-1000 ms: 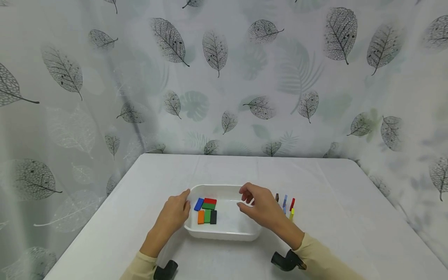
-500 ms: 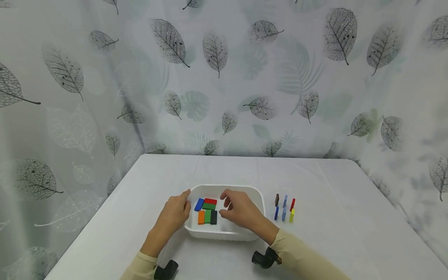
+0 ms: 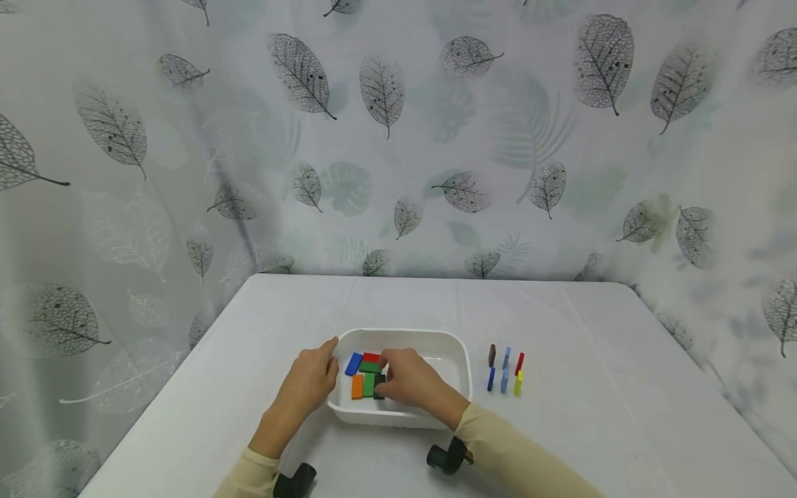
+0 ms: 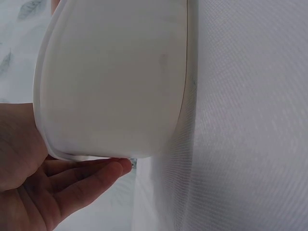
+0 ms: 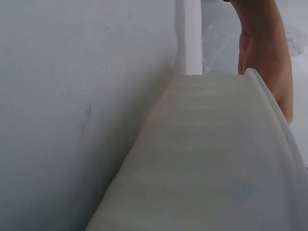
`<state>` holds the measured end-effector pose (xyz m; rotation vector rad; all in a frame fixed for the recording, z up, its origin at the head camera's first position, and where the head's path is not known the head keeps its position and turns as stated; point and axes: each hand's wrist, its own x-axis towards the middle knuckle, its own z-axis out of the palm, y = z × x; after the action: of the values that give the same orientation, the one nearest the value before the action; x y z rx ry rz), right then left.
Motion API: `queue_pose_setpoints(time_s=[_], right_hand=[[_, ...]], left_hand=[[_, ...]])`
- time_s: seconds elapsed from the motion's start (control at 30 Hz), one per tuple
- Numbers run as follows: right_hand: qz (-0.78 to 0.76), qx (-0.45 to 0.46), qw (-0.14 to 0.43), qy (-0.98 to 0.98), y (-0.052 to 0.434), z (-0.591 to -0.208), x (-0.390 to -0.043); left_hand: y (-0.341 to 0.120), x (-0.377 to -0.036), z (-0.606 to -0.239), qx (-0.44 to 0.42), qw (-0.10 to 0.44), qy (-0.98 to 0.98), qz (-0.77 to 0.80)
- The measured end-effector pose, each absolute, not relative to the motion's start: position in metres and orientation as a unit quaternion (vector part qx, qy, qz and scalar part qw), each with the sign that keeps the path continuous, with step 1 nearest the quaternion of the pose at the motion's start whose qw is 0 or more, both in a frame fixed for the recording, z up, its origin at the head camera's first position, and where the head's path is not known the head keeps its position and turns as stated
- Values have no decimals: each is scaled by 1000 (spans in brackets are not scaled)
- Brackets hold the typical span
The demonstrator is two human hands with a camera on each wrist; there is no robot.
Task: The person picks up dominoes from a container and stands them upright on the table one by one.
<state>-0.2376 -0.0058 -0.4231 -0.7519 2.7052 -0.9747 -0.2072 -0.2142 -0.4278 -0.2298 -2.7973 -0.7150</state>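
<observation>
Right hand (image 3: 407,382) on the black block (image 3: 378,387) inside the white tray (image 3: 457,349).
Its fingers curl onto that block; whether they pinch it, I cannot tell. Left hand (image 3: 311,379) rests spread against the tray's left rim; 5 upright blocks (image 3: 506,370) stand right of the tray.

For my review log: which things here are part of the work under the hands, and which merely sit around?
In hand: white tray, steadied by the left hand; flat coloured blocks inside it; right hand reaching onto them.

Lying about: upright blocks right of the tray; table; leaf-print curtain.
</observation>
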Motion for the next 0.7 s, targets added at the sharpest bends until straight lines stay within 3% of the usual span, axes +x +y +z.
queue_pose_setpoints(time_s=[0.7], right_hand=[[-235, -236, 84, 939, -18, -424, -240]], left_hand=[[-214, -207, -428, -81, 123, -959, -240]])
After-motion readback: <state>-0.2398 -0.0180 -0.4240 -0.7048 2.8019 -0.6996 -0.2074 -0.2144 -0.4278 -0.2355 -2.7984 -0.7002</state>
